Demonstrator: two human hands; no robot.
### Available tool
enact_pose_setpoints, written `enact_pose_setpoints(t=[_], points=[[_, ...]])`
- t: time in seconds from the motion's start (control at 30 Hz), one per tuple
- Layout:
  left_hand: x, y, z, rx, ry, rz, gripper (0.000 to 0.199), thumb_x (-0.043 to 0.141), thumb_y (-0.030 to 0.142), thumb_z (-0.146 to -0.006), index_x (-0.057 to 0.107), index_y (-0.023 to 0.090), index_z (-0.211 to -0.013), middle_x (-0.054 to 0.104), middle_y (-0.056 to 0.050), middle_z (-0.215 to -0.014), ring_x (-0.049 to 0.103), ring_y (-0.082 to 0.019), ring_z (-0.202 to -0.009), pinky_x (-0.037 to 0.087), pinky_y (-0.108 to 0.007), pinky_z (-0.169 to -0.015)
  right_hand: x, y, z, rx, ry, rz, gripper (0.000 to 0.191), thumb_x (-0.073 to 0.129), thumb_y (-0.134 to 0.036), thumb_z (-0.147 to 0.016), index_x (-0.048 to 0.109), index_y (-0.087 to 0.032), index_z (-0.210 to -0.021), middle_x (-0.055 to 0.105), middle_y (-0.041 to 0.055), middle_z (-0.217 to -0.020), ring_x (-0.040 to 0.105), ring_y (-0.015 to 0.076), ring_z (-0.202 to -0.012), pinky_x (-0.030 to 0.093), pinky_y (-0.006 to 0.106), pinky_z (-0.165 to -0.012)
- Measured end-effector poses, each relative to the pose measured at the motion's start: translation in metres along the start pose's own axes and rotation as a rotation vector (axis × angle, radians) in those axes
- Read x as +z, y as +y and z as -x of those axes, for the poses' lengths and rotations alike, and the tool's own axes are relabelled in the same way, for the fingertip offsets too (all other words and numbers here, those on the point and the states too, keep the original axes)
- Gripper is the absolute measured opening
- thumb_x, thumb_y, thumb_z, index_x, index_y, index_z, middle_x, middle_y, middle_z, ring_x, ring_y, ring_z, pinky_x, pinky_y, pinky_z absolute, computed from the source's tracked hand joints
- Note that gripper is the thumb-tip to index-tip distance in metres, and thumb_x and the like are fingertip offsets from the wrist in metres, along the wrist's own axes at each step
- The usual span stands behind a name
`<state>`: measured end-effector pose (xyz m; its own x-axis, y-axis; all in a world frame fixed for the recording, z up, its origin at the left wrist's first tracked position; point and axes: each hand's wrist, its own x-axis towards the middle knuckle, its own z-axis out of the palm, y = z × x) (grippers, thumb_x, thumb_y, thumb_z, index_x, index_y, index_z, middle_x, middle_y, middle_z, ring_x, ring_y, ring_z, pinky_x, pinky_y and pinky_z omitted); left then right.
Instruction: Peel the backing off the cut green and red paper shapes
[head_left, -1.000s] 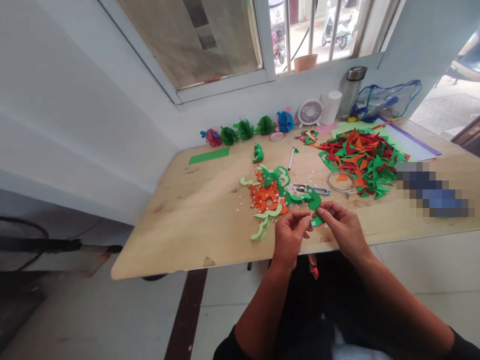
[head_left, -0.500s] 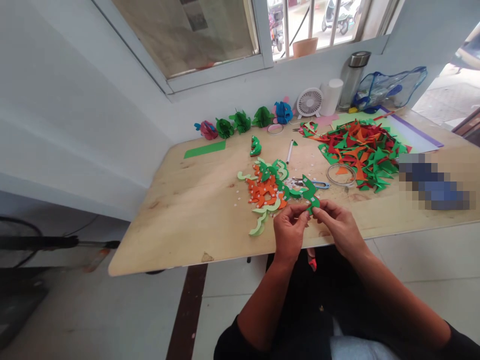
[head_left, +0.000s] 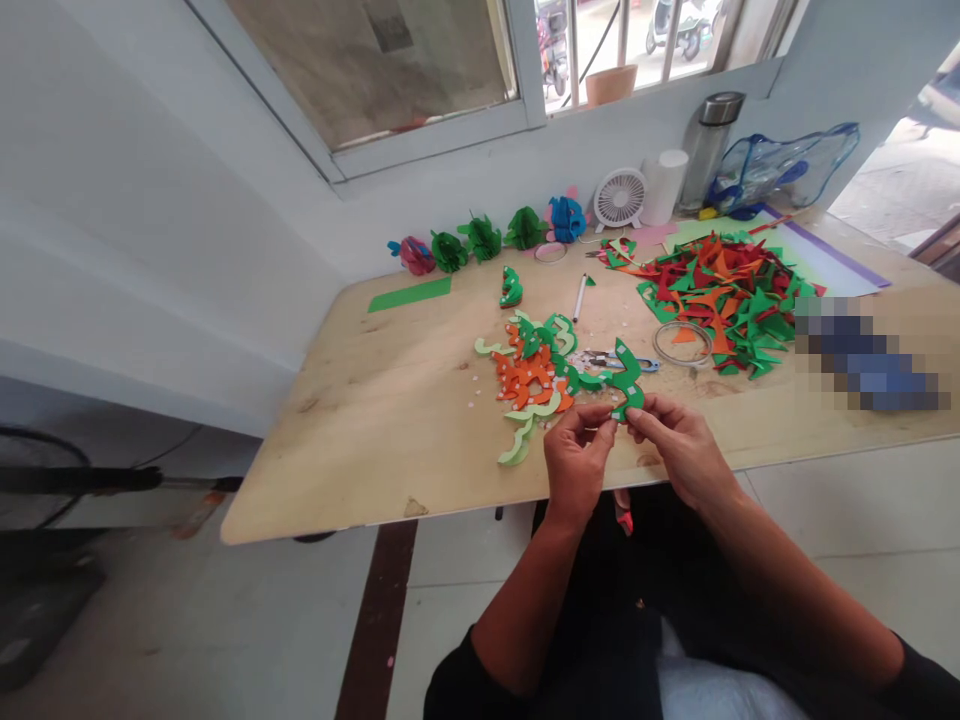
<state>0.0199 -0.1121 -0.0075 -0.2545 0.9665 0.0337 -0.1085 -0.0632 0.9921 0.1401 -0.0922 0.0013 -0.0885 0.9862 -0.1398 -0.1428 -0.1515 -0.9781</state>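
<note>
A wavy green paper cutout (head_left: 627, 378) with small white squares on it is held up over the table's near edge. My left hand (head_left: 576, 455) pinches its lower end between thumb and fingers. My right hand (head_left: 679, 440) grips the same cutout from the right, thumb on top. Just beyond the hands lie orange paper cutouts (head_left: 525, 380) and pale green wavy strips (head_left: 517, 445), many dotted with white squares. Blue-handled scissors (head_left: 643, 365) lie behind the held piece, partly covered by it.
A large heap of red, orange and green paper scraps (head_left: 735, 290) covers the right side. A tape roll (head_left: 682, 345), a white pen (head_left: 580, 298) and a green strip (head_left: 409, 294) lie about. Folded paper figures (head_left: 480, 238), a small fan (head_left: 620, 198) and a bottle (head_left: 703, 155) line the wall.
Both hands keep their hold on the green cutout, which has shifted slightly and turned a little. The view has moved a little; the other things lie as before.
</note>
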Motion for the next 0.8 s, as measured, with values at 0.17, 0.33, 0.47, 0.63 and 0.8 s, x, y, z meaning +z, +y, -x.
enact_pose_setpoints(t=[0.17,0.33,0.47,0.63,0.8], points=[[-0.0013,0.0002,0.004,0.124,0.02,-0.152,0.015,0.063,0.021,-0.077,0.068,0.017,-0.091,0.069,-0.004,-0.083,0.064,-0.014,-0.073,0.051,-0.024,-0.064,-0.0013,-0.0009,0.0002,-0.022,-0.011,0.058,0.023,0.068,-0.039,-0.074,0.06,-0.02,-0.066,0.051,-0.0034,-0.056,0.044,0.0113,-0.053,0.035,0.024,-0.05],[-0.0046,0.0038,0.0074,0.502,0.114,-0.567,0.01,0.061,0.017,-0.08,0.068,0.015,-0.087,0.069,-0.006,-0.081,0.063,-0.016,-0.079,0.05,-0.028,-0.072,0.001,-0.0015,-0.0009,-0.054,0.011,0.07,0.019,0.068,-0.038,-0.075,0.063,-0.02,-0.069,0.055,-0.0031,-0.059,0.046,0.0114,-0.055,0.038,0.023,-0.052],[-0.0035,0.0025,0.0058,0.603,0.122,-0.735,0.011,0.06,0.018,-0.082,0.069,0.015,-0.088,0.07,-0.007,-0.08,0.062,-0.019,-0.081,0.049,-0.031,-0.077,0.0043,0.0004,-0.0005,-0.088,0.028,0.041,0.016,0.07,-0.036,-0.074,0.067,-0.021,-0.074,0.06,-0.0029,-0.065,0.049,0.0116,-0.061,0.041,0.023,-0.057],[-0.0015,0.0024,0.003,0.495,0.112,-0.639,0.011,0.06,0.02,-0.081,0.07,0.017,-0.085,0.071,-0.006,-0.08,0.063,-0.018,-0.077,0.049,-0.03,-0.071,0.0061,0.0023,0.0007,-0.093,0.021,0.014,0.017,0.071,-0.037,-0.072,0.068,-0.021,-0.076,0.061,-0.0025,-0.066,0.051,0.0122,-0.062,0.041,0.023,-0.058],[-0.003,0.0068,0.0011,0.31,0.086,-0.481,0.011,0.062,0.024,-0.079,0.071,0.017,-0.079,0.07,-0.005,-0.074,0.061,-0.015,-0.067,0.047,-0.026,-0.059,0.0073,-0.0007,0.0046,-0.029,-0.011,-0.009,0.021,0.07,-0.04,-0.073,0.065,-0.02,-0.075,0.062,-0.0016,-0.066,0.054,0.0129,-0.054,0.041,0.025,-0.05]])
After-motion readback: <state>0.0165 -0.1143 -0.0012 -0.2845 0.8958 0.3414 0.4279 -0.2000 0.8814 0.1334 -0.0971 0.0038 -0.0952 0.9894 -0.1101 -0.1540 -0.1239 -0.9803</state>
